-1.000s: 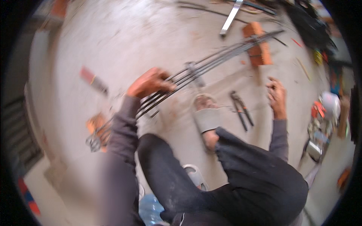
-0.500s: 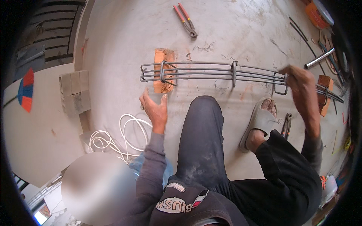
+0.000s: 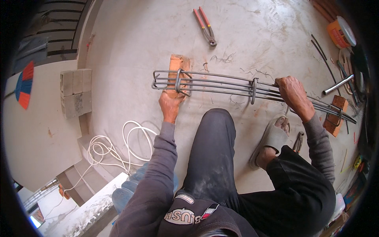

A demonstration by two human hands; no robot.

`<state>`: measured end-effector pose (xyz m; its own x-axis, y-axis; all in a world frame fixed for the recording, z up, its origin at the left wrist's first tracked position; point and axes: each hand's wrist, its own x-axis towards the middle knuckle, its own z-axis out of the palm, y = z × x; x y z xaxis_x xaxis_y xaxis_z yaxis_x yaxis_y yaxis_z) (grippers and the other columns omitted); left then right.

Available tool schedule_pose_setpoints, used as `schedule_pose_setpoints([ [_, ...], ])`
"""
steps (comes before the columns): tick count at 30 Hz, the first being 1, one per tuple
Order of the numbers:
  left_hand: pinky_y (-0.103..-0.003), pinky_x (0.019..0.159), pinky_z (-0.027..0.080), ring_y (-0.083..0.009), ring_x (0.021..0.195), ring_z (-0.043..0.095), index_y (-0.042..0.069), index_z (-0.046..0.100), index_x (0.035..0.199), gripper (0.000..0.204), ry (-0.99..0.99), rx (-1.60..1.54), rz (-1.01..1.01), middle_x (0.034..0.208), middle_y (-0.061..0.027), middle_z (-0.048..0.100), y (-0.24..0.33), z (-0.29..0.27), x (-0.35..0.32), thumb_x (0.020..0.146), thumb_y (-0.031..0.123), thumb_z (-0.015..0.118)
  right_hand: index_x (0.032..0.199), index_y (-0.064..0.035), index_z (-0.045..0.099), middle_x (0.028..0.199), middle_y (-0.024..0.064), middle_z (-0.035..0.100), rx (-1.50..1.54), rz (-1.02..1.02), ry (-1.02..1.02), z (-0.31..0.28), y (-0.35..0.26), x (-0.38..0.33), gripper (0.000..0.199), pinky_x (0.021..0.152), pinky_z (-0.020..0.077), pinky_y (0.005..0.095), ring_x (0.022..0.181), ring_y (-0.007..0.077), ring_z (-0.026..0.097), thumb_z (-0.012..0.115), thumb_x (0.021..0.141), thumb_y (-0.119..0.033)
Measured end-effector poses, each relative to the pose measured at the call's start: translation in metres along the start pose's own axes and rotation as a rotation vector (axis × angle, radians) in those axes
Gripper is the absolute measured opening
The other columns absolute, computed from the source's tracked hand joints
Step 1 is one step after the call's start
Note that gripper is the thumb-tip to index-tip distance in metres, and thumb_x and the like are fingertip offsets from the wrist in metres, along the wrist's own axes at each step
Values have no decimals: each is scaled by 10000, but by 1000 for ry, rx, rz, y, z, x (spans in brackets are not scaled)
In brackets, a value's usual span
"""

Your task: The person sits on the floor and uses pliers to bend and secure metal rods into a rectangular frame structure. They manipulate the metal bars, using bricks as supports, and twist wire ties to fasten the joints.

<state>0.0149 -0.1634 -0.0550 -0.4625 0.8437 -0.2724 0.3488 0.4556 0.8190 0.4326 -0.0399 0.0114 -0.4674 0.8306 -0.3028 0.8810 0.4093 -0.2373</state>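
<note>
— Two hands on the job. What is your left hand (image 3: pixel 170 103) doing?

— Your left hand reaches up to the near edge of the brick (image 3: pixel 178 75), fingers curled against it, under the left end of the bar cage (image 3: pixel 221 85). Whether it grips the brick or only presses on it, I cannot tell.

— And your right hand (image 3: pixel 294 96)?

— It is closed around the long bars of the cage, past the second steel loop (image 3: pixel 254 91). The fist wraps the rods from above.

— Where does the cage lie?

— Across the concrete floor (image 3: pixel 138 47) in front of your knees. Its left end rests on the brick; its right end runs to a second brick (image 3: pixel 334 114) by the far right.

— What is around you?

— Your sandal (image 3: pixel 272 138) sits just below the cage, with pliers (image 3: pixel 298 142) beside it. A red-handled pair of nippers (image 3: pixel 205 25) lies well apart, farther out. White cable (image 3: pixel 118 146) coils near your left elbow, and grey blocks (image 3: pixel 75 93) stand at the wall.
</note>
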Motion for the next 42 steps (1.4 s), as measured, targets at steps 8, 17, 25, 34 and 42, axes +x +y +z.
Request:
schedule_pose_setpoints([
  [8, -307, 757, 568, -147, 904, 656, -12, 611, 1144, 451, 70, -59, 191, 1044, -76, 692, -15, 5, 1, 748, 81, 805, 759, 22, 581, 699, 247, 591, 57, 1, 18, 6, 5, -1, 158, 662, 477, 506, 726, 437, 612, 567, 874, -86],
  [17, -309, 759, 559, -156, 864, 645, -14, 614, 1112, 407, 79, 27, 283, 980, -73, 681, 2, 18, 24, 791, 143, 808, 758, 16, 582, 693, 238, 591, 58, 48, 41, 2, 9, 8, 120, 647, 491, 496, 703, 422, 624, 548, 852, -50],
  [25, -341, 644, 515, -170, 698, 610, -5, 580, 886, 458, 131, -60, 389, 791, -85, 662, 12, 43, 83, 718, 319, 856, 775, -3, 600, 723, 214, 623, 61, 93, 55, -4, 29, 28, 113, 682, 519, 485, 749, 402, 651, 550, 849, -72],
  [34, -335, 674, 542, -183, 758, 657, -4, 598, 944, 435, 90, -64, 372, 863, -107, 697, 29, 68, 120, 724, 257, 867, 776, 24, 600, 738, 242, 611, 11, 144, 146, -9, 44, 42, 91, 639, 498, 455, 689, 393, 642, 559, 832, -34],
  [42, -417, 758, 540, -310, 834, 683, -2, 579, 979, 500, -16, 33, 228, 916, -183, 696, 36, 52, 122, 678, 280, 862, 1020, -30, 689, 918, 241, 677, 137, 124, 270, -9, 58, 23, 231, 792, 525, 462, 898, 394, 670, 523, 863, -62],
])
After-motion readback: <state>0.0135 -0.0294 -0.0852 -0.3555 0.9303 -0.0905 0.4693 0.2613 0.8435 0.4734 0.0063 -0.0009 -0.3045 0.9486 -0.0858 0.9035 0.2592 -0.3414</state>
